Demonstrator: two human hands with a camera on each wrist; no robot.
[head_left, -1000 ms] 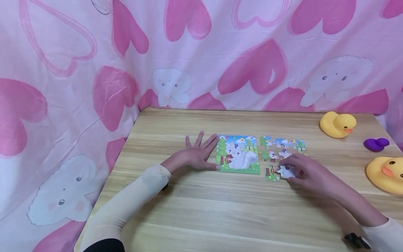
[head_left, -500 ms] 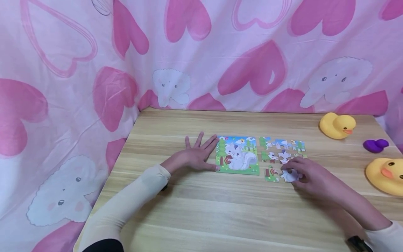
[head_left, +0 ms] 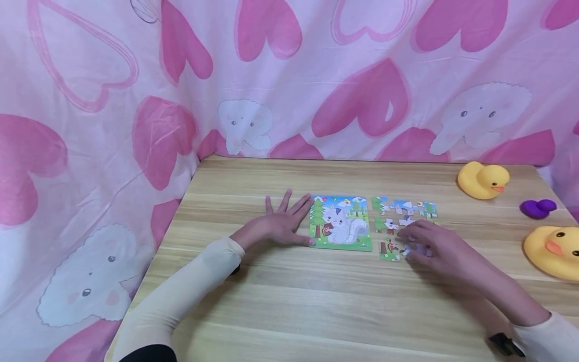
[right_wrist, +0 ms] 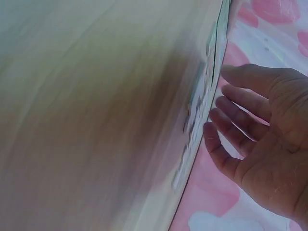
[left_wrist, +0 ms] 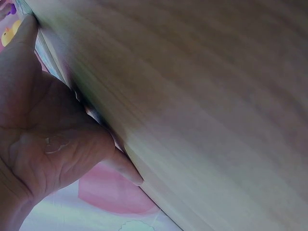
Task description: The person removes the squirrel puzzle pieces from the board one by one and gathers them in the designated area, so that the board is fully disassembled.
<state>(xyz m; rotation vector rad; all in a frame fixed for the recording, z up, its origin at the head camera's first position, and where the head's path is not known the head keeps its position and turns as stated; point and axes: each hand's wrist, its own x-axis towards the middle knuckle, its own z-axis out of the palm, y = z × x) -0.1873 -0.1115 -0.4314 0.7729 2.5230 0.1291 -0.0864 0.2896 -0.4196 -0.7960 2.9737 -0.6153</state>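
My left hand (head_left: 285, 224) lies with fingers spread at the left side of a squirrel picture board (head_left: 340, 223), its thumb and a fingertip right at the board's edge. In the left wrist view the palm of the left hand (left_wrist: 53, 130) shows low along the tabletop. To the right of the board, my right hand (head_left: 439, 249) hovers over the lower jigsaw pieces, fingers loosely bent and holding nothing. It partly covers a pale jigsaw piece (head_left: 408, 250). Beside that lies a green corner piece (head_left: 389, 250). The right wrist view shows relaxed fingers (right_wrist: 222, 149) by the row of flat pieces (right_wrist: 195, 108).
Further jigsaw pieces (head_left: 404, 206) lie in loose rows just right of the board. On the wooden table's (head_left: 289, 306) right side are a yellow duck (head_left: 482, 181), a small purple duck (head_left: 538, 208) and a larger yellow duck (head_left: 553, 254). A pink heart-patterned curtain (head_left: 362, 95) hangs behind.
The right hand had the pale jigsaw piece at its fingertips and shifted it slightly right, away from the corner piece. Now its fingers have let go. The left hand stays put.
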